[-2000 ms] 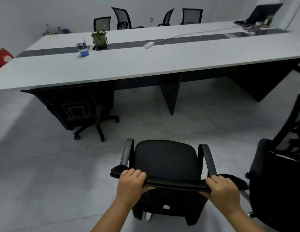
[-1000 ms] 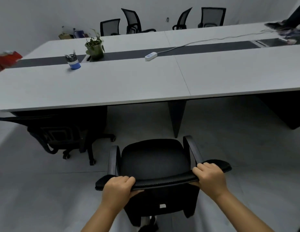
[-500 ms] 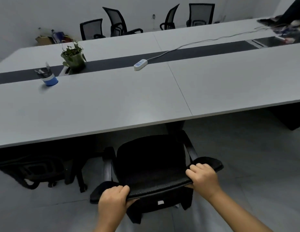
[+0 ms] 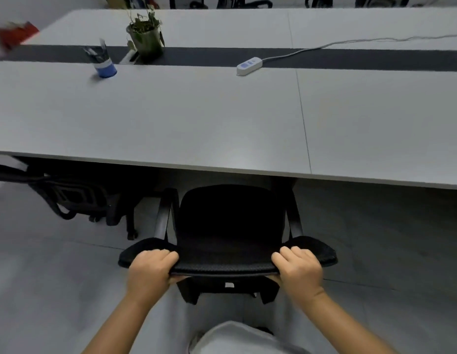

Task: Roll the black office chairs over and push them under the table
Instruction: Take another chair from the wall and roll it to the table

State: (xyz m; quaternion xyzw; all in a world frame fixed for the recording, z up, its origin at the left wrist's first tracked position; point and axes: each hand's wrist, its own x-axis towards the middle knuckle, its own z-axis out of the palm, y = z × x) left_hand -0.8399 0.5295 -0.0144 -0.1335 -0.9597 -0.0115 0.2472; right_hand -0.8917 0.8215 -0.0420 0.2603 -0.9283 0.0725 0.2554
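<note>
A black office chair (image 4: 227, 221) stands in front of me with its seat front just under the near edge of the long grey table (image 4: 196, 123). My left hand (image 4: 150, 270) grips the top edge of the backrest on the left, and my right hand (image 4: 298, 270) grips it on the right, fingers curled over the rim. Both armrests reach up to the table edge. A second black chair (image 4: 71, 195) sits tucked under the table at the left.
On the table stand a blue pen cup (image 4: 104, 65), a potted plant (image 4: 145, 37) and a white power strip (image 4: 249, 65) with its cable running right. More chairs line the far side. Grey tiled floor lies to the right of the chair.
The chair has rolled forward from the open floor to the table, its seat front now under the edge. I have stepped closer; both hands kept their grip on the backrest.
</note>
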